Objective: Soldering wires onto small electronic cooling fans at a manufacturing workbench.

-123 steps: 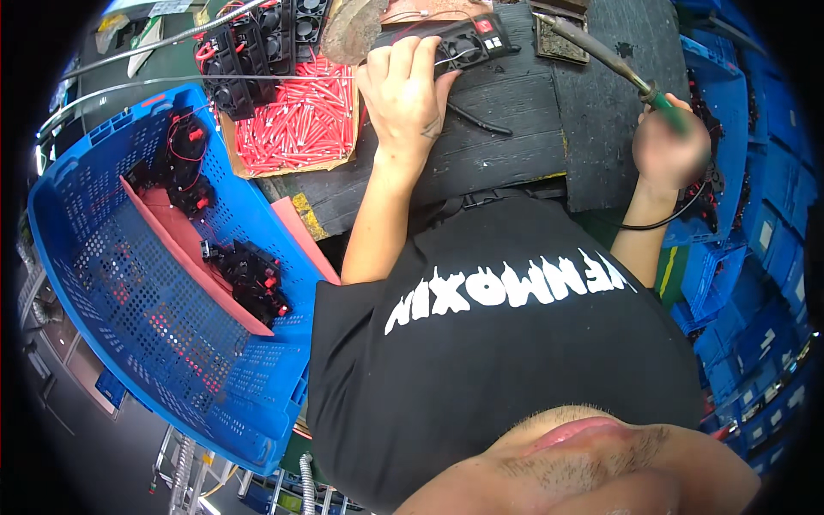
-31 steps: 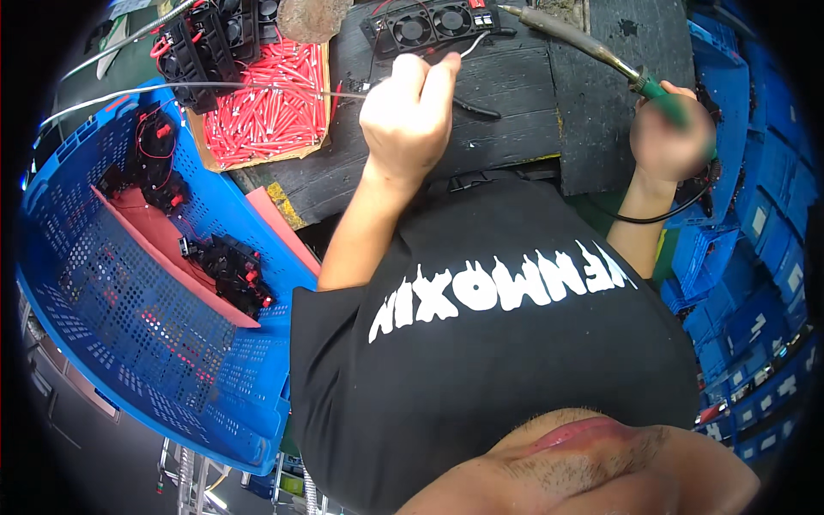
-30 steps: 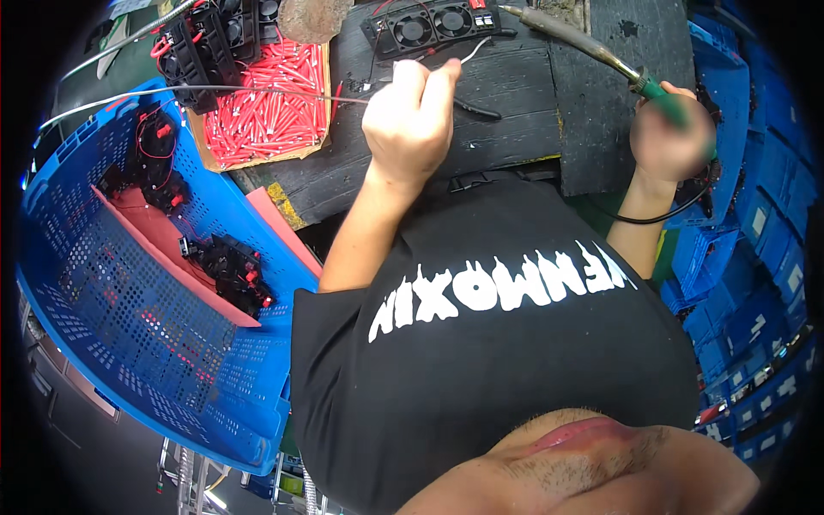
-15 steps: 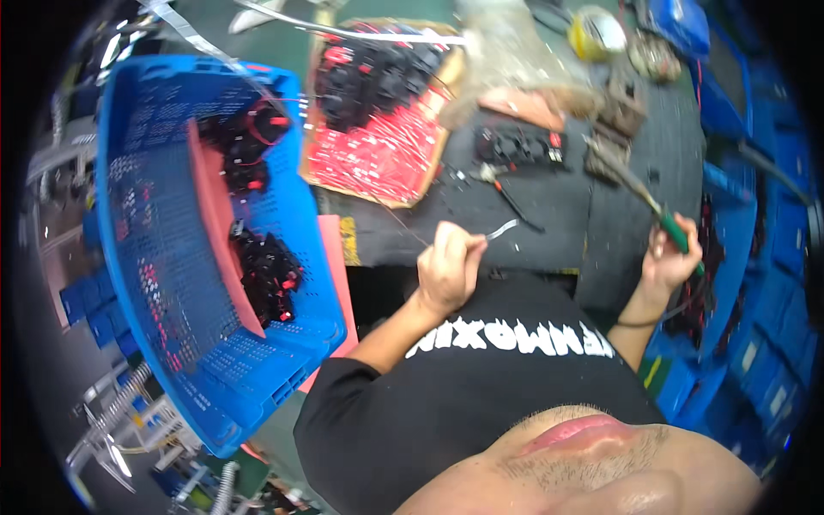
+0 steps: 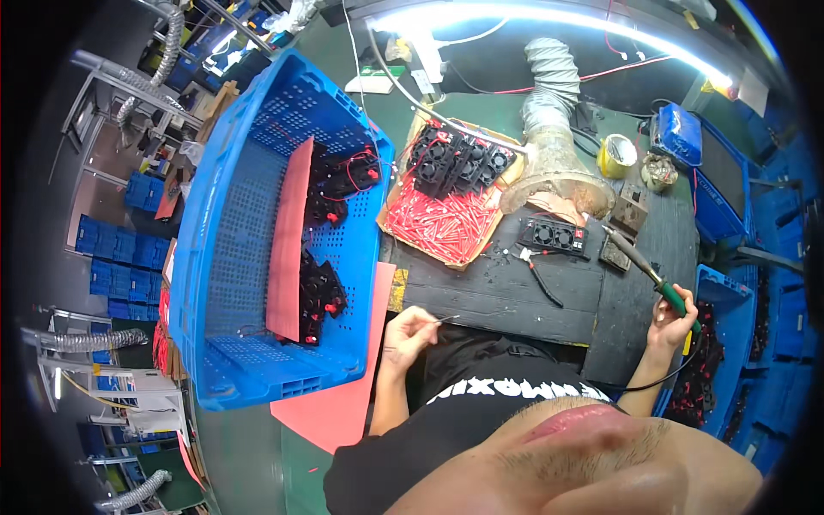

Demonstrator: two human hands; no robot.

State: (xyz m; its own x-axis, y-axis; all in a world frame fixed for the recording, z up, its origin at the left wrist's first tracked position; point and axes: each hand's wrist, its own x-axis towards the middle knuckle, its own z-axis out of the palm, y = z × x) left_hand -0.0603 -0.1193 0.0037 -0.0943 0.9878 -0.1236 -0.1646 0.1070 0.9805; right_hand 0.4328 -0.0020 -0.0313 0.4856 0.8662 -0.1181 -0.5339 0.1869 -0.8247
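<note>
My left hand (image 5: 410, 335) is at the near edge of the bench, thumb and fingers pinched on a thin silvery solder wire (image 5: 450, 318). On the right, my right hand (image 5: 672, 316) grips the green handle of a soldering iron (image 5: 639, 260). The iron slants to the far left, its tip close to a small worn block (image 5: 615, 252); whether they touch I cannot tell. A black twin-fan unit (image 5: 552, 236) lies on the bench left of that tip. Just in front of it are cutting pliers (image 5: 541, 276) with dark handles.
A blue crate (image 5: 202, 283) with black fan parts stands at left. Behind the bench's middle, a carton (image 5: 463, 264) holds red tubes (image 5: 442, 225) and several fan units (image 5: 459, 163). A flexible duct with a hood (image 5: 554, 167) stands behind the twin-fan unit. Blue bins (image 5: 725, 300) line the right.
My view has swung, and the bench now sits lower and steadier in it. My left hand has drawn left along the bench edge with the wire. The right still holds the iron near the block.
</note>
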